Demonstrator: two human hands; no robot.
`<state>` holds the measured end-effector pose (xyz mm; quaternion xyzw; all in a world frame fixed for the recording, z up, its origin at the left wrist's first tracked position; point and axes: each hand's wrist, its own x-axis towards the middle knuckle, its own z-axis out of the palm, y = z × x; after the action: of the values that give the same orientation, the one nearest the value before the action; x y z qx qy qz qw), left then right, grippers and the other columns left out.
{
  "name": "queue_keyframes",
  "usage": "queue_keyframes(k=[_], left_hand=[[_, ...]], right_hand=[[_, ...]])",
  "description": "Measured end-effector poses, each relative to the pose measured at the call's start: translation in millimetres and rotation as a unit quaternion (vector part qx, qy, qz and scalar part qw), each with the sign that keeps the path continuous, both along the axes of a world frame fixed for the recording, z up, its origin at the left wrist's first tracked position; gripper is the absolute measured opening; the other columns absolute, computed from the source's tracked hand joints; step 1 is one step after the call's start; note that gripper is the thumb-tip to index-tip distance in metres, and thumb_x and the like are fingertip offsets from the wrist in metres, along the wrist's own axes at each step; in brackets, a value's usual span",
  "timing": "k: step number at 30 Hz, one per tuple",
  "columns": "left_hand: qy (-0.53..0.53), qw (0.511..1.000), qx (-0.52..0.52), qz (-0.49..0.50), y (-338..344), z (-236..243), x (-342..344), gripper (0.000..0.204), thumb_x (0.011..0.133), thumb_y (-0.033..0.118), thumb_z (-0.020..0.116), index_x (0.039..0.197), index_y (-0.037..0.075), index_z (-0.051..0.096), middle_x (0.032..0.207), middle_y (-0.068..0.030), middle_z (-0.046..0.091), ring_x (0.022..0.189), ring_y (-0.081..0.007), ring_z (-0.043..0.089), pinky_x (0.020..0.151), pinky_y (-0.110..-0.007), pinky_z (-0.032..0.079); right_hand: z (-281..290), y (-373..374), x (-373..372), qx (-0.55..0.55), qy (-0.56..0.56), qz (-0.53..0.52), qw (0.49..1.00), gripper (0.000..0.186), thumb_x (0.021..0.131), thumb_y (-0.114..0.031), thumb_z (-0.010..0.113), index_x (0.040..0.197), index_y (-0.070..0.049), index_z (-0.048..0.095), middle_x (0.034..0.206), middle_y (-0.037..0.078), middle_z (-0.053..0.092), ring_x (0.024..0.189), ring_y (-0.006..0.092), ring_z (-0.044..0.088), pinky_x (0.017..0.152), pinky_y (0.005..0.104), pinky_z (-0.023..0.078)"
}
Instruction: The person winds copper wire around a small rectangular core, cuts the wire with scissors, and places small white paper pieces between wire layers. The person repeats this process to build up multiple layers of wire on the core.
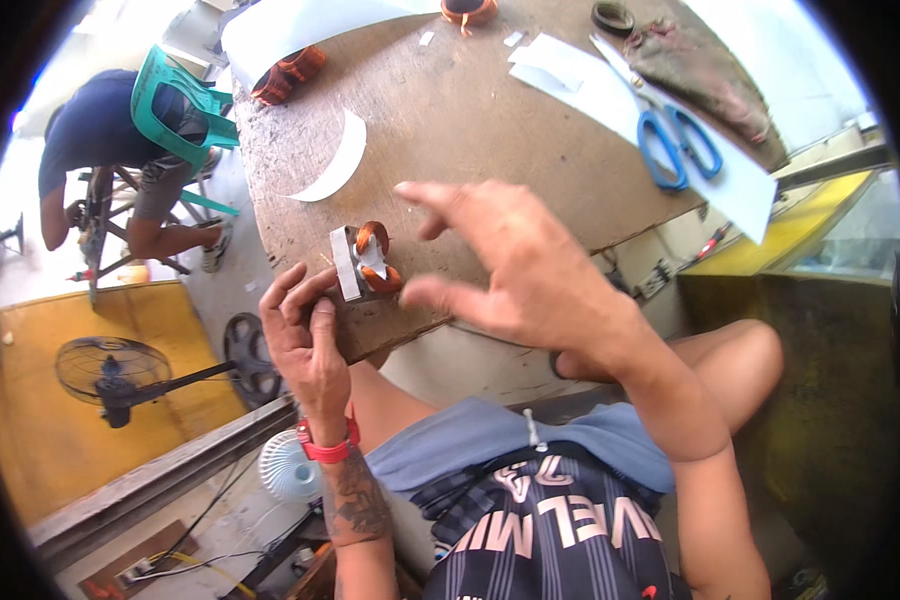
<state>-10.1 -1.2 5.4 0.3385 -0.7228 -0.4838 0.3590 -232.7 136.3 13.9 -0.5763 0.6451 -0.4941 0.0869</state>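
Striped shirt (545, 535); hands (530, 260) flank looped copper-coloured coil (383, 283); worn wooden table (440, 130).

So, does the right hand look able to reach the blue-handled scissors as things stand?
Probably yes: the right hand looks empty, and the blue-handled scissors lie uncovered, partly on white paper, with nothing visible between.

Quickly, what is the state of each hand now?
Left hand: fingers curled; grip cannot be told.
Right hand: open, holding nothing visible, near the copper-coloured coil.
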Motion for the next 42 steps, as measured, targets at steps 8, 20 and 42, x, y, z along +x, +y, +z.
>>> queue_keyframes(k=[8, 20, 42], left_hand=[[0.044, 0.999, -0.004, 0.032, 0.9, -5.5, 1.8, 0.035, 0.106, 0.002, 0.056, 0.141, 0.001, 0.05, 0.123, -0.0145, 0.073, 0.12, -0.017, 0.064, 0.113, -0.035, 0.041], [0.069, 0.997, -0.015, 0.03, 3.2, -11.0, 4.7, 0.03, 0.104, 0.001, 0.059, 0.134, 0.002, 0.059, 0.12, -0.014, 0.075, 0.112, -0.0146, 0.066, 0.102, -0.031, 0.049], [0.24, 0.882, 0.323, -0.247, 116.7, 42.2, -64.4, 0.025, 0.116, 0.023, 0.048, 0.135, 0.007, 0.046, 0.133, -0.0191, 0.064, 0.091, -0.0157, 0.073, 0.081, -0.028, 0.057]], right_hand=[[50.9, -71.2, -166.6, 0.028, 0.199, -0.183, 0.962, 0.035, 0.104, -0.028, 0.066, 0.133, -0.008, 0.068, 0.111, 0.012, 0.077, 0.098, 0.0257, 0.073, 0.091, 0.0381, 0.059], [28.4, -136.9, -192.8, 0.264, 0.384, -0.134, 0.874, 0.065, 0.097, -0.016, 0.068, 0.157, -0.012, 0.044, 0.118, 0.02, 0.075, 0.117, 0.0354, 0.069, 0.109, 0.0467, 0.049], [78.7, 70.7, 8.5, 0.115, -0.186, -0.051, 0.975, 0.038, 0.102, -0.021, 0.073, 0.131, -0.001, 0.059, 0.103, 0.013, 0.076, 0.076, 0.0105, 0.061, 0.068, 0.0268, 0.049]])
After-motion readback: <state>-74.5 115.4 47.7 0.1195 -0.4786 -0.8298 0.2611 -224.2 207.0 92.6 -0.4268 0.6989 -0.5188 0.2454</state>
